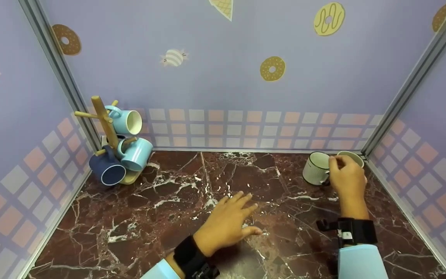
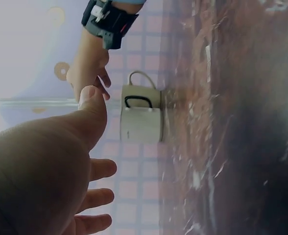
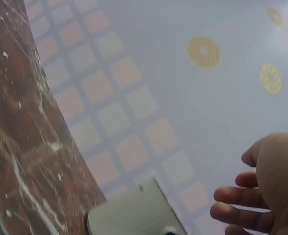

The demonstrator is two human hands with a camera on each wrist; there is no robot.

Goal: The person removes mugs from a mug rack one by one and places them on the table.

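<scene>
My left hand (image 1: 227, 223) hovers palm down over the marble-patterned table, fingers spread, holding nothing. My right hand (image 1: 349, 178) is raised by two pale mugs at the back right, fingers loosely bent. In the right wrist view, nothing lies between the right fingers (image 3: 242, 197). The nearer pale mug (image 2: 140, 126) stands upright and has a dark handle. Beside it stands a cream mug (image 2: 136, 91) with a light handle, partly hidden behind my right hand in the head view. The left wrist view shows a gap between the right hand and both mugs.
At the back left stands a wooden mug tree (image 1: 108, 130). On its pegs hang an upper light blue mug (image 1: 124, 122), a lower light blue mug (image 1: 138, 154) and a dark blue mug (image 1: 105, 166). Purple panels (image 1: 215, 89) wall in the table (image 1: 161, 217) at the back and sides.
</scene>
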